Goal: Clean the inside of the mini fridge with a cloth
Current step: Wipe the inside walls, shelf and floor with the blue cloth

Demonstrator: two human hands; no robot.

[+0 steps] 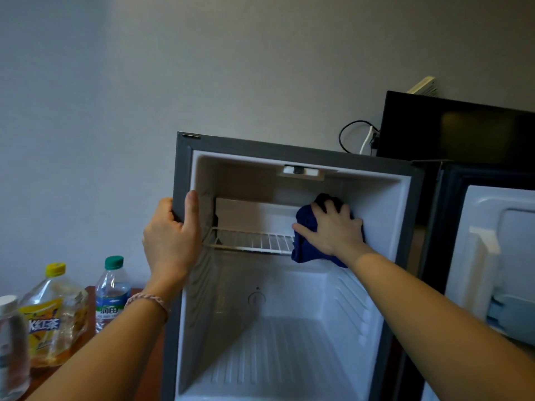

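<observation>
The mini fridge [289,153] stands open in front of me, grey frame and white inside. A white wire shelf [254,241] crosses its upper part. My right hand [333,227] lies flat on a dark blue cloth [307,250], pressing it against the inner right wall at shelf height. Part of the cloth hangs below my palm. My left hand [170,241] grips the fridge's left front edge, thumb on the inner side. The bottom of the fridge holds nothing.
The fridge door [498,256] stands open at the right, white inner panel toward me. A black screen [457,128] with cables sits above it. At the left, a yellow-capped tea bottle [55,314], a green-capped water bottle [111,293] and a third bottle [11,342] stand on a wooden surface.
</observation>
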